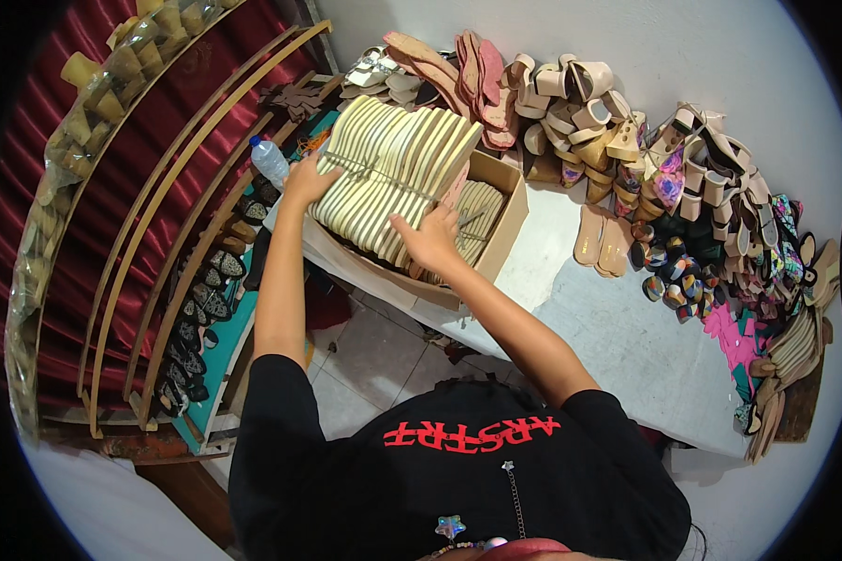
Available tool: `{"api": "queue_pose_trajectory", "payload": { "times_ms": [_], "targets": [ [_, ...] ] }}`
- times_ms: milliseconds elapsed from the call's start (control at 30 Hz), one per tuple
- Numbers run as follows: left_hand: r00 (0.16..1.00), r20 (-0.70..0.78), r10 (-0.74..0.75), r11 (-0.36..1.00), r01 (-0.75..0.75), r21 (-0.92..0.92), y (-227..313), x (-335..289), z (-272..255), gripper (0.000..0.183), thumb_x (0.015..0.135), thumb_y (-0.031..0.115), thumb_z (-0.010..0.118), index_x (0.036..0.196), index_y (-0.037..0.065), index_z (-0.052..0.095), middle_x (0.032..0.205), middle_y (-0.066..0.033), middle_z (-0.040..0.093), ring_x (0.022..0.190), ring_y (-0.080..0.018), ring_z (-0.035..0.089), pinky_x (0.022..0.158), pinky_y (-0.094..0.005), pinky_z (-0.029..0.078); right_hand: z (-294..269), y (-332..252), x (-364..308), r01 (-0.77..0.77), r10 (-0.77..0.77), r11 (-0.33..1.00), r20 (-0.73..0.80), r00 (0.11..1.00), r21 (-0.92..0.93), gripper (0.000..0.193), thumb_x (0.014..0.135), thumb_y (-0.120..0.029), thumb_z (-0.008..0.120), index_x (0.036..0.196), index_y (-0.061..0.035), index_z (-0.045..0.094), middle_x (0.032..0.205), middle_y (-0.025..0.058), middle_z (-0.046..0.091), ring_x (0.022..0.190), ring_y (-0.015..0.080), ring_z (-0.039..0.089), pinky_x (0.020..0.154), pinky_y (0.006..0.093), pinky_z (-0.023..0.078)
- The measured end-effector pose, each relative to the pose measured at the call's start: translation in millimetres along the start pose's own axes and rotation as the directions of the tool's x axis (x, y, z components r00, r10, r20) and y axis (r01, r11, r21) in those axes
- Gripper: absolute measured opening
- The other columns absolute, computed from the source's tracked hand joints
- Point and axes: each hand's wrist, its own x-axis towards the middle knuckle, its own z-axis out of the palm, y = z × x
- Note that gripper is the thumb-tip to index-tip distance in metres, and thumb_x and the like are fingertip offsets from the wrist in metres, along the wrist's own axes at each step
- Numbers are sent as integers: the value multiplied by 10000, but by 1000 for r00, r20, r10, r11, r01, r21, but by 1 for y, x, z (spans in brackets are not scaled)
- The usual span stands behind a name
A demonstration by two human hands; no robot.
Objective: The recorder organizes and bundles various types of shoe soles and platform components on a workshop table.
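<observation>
A thick bundle of cream and brown striped shoe soles (384,150), stacked on edge and tied with a cord, rests over a cardboard box (507,208). My left hand (307,179) is closed on the bundle's left end, thumb on top. The lower right side of the bundle is held by my right hand (430,241), its thumb against the soles. More soles (482,213) stand inside the box at the right, beside my right fingers. Part of the box's inside is hidden under the bundle.
A white table (589,327) carries the box. Behind it are pink soles (482,70) and piled beige sandals (571,103). Two tan insoles (602,241) lie to the right. A plastic bottle (268,161) is beside my left hand, near a shoe rack (220,351).
</observation>
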Motion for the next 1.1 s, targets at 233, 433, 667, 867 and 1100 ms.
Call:
{"api": "queue_pose_trajectory", "payload": {
  "times_ms": [233,433,667,867,1100],
  "targets": [
    [987,-61,152,980,-158,-124,111,-52,4,1122,532,718,622,1391,163,163,1410,-218,181,1288,-447,122,981,-611,128,-21,24,27,271,-260,949,-84,962,165,864,723,-237,613,1267,182,89,1244,352,256,1189,426,291,1008,379,269],
    [969,-117,217,929,-242,-280,109,-53,35,1112,532,598,706,1395,184,141,1373,-250,216,1282,-402,182,959,-635,155,-15,0,14,321,-300,936,-149,942,145,822,711,-138,596,1290,158,94,1242,333,262,1172,422,328,992,373,298],
    [972,-155,174,975,-192,-109,126,-68,56,1033,604,554,646,1404,219,84,1422,-160,158,1267,-471,125,964,-624,85,-6,25,24,338,-314,924,-147,938,180,831,726,-190,613,1303,151,121,1272,330,281,1211,397,296,1018,377,253],
    [952,-230,201,974,-220,-61,127,-76,54,1043,623,620,602,1405,176,75,1423,-182,140,1280,-463,96,969,-628,62,-31,37,11,181,-187,941,-4,982,287,838,723,-278,651,1309,94,183,1252,301,302,1144,371,379,965,370,331],
    [934,-323,154,986,-166,-10,140,-90,47,1030,684,691,493,1393,56,97,1428,-204,123,1301,-436,63,995,-598,43,-74,57,-11,191,-140,810,-134,981,554,581,766,-181,634,1227,8,335,1114,180,420,786,176,553,704,293,469]
  ]
}}
